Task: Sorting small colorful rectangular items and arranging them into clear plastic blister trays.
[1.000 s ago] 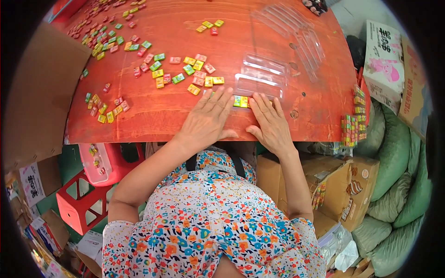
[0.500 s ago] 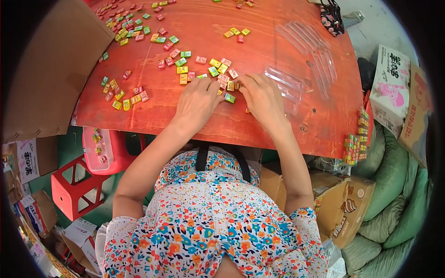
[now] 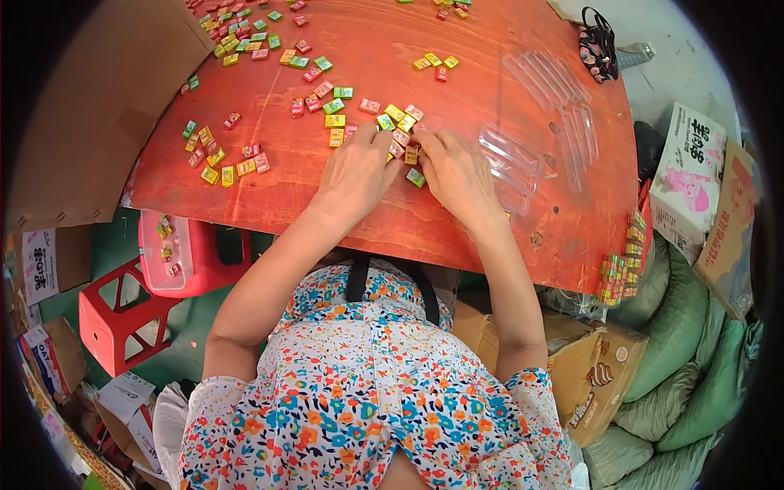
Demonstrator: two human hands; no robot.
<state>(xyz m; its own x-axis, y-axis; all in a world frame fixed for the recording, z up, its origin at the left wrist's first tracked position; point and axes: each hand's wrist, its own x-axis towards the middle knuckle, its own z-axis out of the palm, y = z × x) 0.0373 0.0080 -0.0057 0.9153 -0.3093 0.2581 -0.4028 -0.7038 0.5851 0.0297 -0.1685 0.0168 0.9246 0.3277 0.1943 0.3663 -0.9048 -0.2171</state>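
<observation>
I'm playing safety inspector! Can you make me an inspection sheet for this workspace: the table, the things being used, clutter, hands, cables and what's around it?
Surface: red table, a few dark round marks on its right side.
Things in use: small packs in pink, yellow and green, scattered loose; clear trays lying to the right.
Clutter: flowered bag at the far right corner; stacks of small packs at the right edge.
Hands: left hand and right hand both have fingers down among the packs; their grip is hard to tell.
Cables: nothing seen.
Surroundings: big carton and red stool on the left; green sacks on the right.
</observation>
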